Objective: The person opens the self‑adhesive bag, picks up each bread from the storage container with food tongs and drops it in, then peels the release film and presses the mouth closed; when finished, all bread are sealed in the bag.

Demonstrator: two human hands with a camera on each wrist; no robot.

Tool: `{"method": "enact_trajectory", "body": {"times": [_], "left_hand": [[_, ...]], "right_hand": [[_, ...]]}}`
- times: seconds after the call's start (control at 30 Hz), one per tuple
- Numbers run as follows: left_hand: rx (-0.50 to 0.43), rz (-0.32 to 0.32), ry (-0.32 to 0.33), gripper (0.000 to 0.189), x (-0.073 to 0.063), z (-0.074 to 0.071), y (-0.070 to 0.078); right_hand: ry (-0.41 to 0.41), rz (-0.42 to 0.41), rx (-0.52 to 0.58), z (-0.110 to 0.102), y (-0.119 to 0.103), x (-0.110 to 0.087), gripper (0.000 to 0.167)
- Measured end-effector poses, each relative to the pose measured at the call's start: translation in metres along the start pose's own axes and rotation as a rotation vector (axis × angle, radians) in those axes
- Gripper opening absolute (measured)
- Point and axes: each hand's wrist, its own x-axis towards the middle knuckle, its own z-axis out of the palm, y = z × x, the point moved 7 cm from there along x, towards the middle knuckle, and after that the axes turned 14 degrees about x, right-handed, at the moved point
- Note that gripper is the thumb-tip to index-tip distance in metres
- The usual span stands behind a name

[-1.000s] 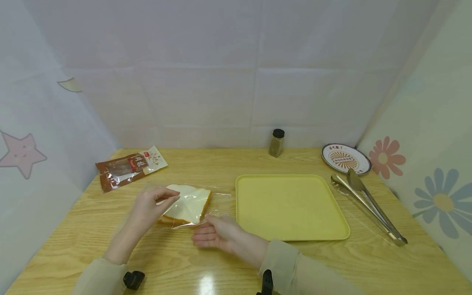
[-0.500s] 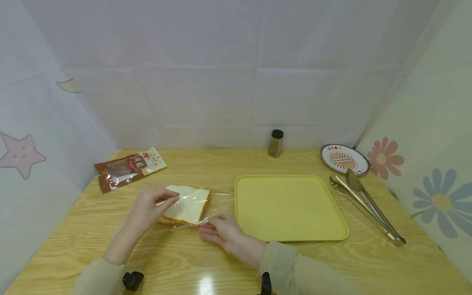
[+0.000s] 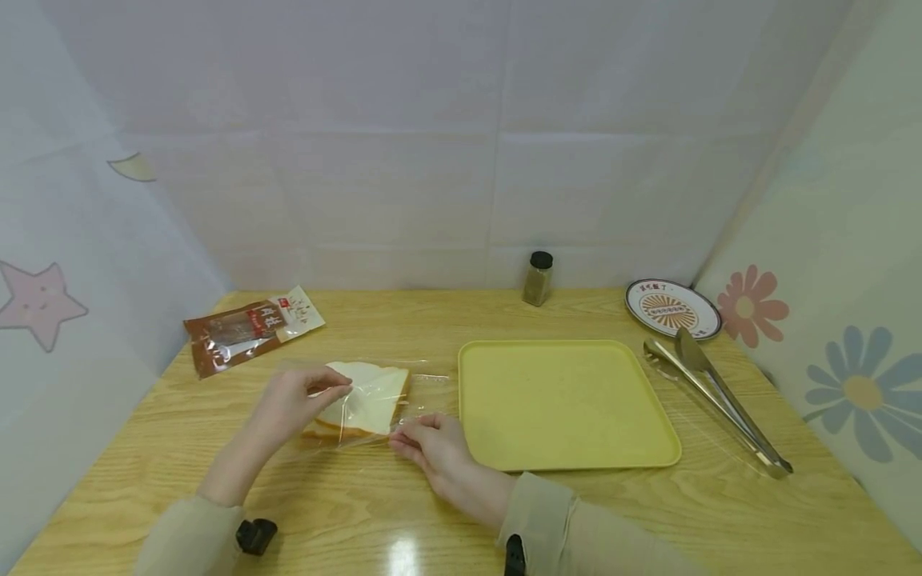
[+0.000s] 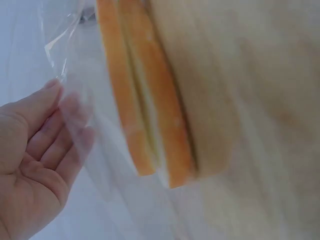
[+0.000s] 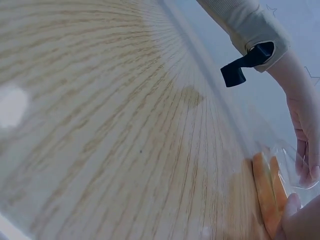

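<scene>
Two slices of white bread (image 3: 374, 392) with brown crust lie stacked inside a clear plastic bag (image 3: 432, 386), on the wooden table. Above the bread's left part, my left hand (image 3: 294, 400) pinches the bag's upper film between thumb and fingers. The left wrist view has the film (image 4: 70, 100) lifted by that hand (image 4: 37, 155), beside the slices' crusts (image 4: 150, 105). My right hand (image 3: 442, 456) pinches the bag at the bread's near right corner. In the right wrist view only part of the right hand (image 5: 305, 220) shows, beside the crusts (image 5: 265, 192).
Right of the bag lies a yellow tray (image 3: 565, 404). Metal tongs (image 3: 720, 404) and an oval plate (image 3: 673, 310) are farther right. A black-capped spice jar (image 3: 537, 280) stands at the back. A brown food packet (image 3: 248, 330) lies at the back left.
My right hand has shifted slightly right along the bag, and its fingers have drawn together from spread to pinching the film. The left hand stays nearly still with its pinch.
</scene>
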Motion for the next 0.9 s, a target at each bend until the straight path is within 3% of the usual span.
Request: {"method": "enact_trajectory", "body": {"times": [0.17,0.33,0.6,0.73,0.9], "left_hand": [[0.016,-0.015,-0.116,0.024,0.021,-0.002,0.002],[0.056,0.03,-0.232,0.027,0.048,0.003,0.009],[0.12,0.175,-0.43,0.027,0.089,0.046,0.024],[0.119,0.181,-0.533,0.028,0.1,0.066,0.029],[0.134,0.166,-0.674,0.023,0.103,0.086,0.031]], "right_hand": [[-0.009,-0.008,0.024,0.0,0.0,-0.001,0.02],[-0.031,0.013,0.034,-0.002,0.001,-0.002,0.016],[-0.032,0.031,0.026,-0.005,0.003,-0.003,0.008],[-0.043,0.035,0.022,-0.005,0.005,-0.003,0.012],[-0.049,0.035,0.021,-0.003,0.006,-0.004,0.013]]}}
